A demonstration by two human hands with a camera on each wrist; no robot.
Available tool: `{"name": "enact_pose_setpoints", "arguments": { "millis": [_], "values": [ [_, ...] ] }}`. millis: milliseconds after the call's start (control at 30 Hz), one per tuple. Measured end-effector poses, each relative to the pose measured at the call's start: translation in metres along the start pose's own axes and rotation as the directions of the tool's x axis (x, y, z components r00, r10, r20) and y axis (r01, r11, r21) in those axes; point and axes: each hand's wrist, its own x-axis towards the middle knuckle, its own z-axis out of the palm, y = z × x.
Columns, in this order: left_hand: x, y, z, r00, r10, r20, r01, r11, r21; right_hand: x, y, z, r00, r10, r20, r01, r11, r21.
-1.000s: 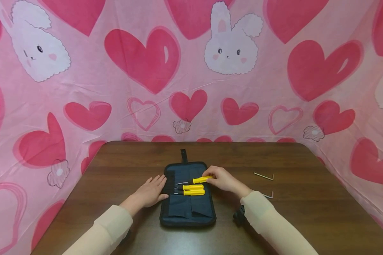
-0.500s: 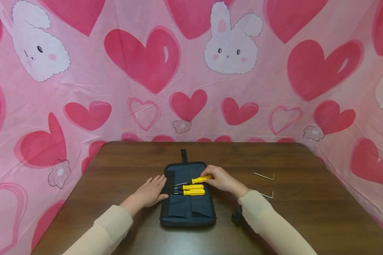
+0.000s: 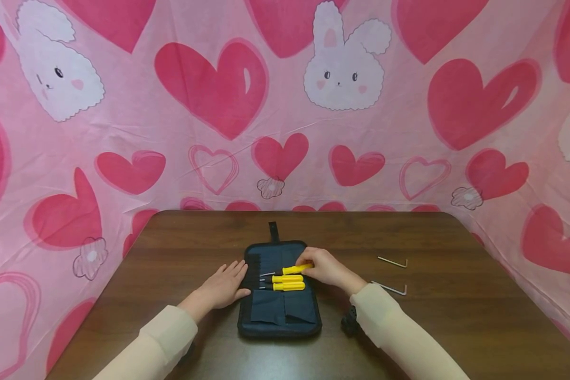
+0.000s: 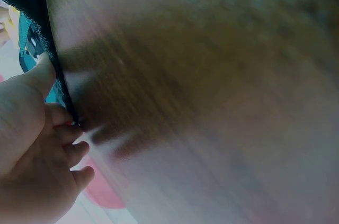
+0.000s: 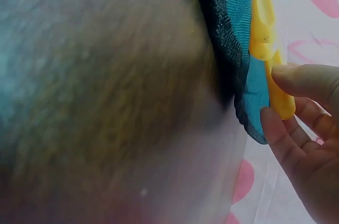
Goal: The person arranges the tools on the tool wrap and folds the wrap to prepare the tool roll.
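Observation:
A dark blue tool pouch [image 3: 280, 328] with black edging lies unfolded on the table. Two yellow-handled screwdrivers [image 3: 288, 287] sit side by side in its loops, tips to the left. My right hand [image 3: 326, 266] pinches a third yellow-handled screwdriver [image 3: 292, 270] by the handle end, its shaft pointing left at the loop strip [image 3: 253, 269]; whether the tip is in a loop I cannot tell. In the right wrist view the thumb and fingers hold that yellow handle [image 5: 283, 91]. My left hand [image 3: 222, 285] rests with straight fingers on the pouch's left edge.
Two L-shaped hex keys [image 3: 393, 262] lie on the brown table [image 3: 195, 237] to the right, the nearer one beside the right sleeve. A black strap [image 3: 273, 232] sticks out from the pouch's far edge. Behind the table hangs a pink heart-patterned cloth [image 3: 285, 105].
My right hand has shifted slightly left with the screwdriver, bringing its shaft nearer the loop strip. More of the nearer hex key shows now. The left hand has stayed still.

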Motion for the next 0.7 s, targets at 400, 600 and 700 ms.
{"name": "enact_pose_setpoints", "arguments": {
  "millis": [400, 600, 700],
  "values": [
    [-0.0001, 0.0003, 0.0, 1.0, 0.005, -0.006, -0.005, 1.0, 0.004, 0.005, -0.0041, 0.0003, 0.997, 0.069, 0.018, -0.069, 0.998, 0.004],
    [0.0001, -0.0001, 0.0003, 1.0, 0.01, -0.007, -0.01, 1.0, 0.01, 0.0054, -0.0072, 0.0009, 0.996, 0.087, 0.021, -0.087, 0.996, 0.003],
    [0.0, 0.0002, 0.0, 1.0, 0.01, -0.005, -0.009, 1.0, 0.01, 0.006, -0.0089, 0.0025, 0.996, 0.089, 0.021, -0.089, 0.996, 0.0]
  ]
}}
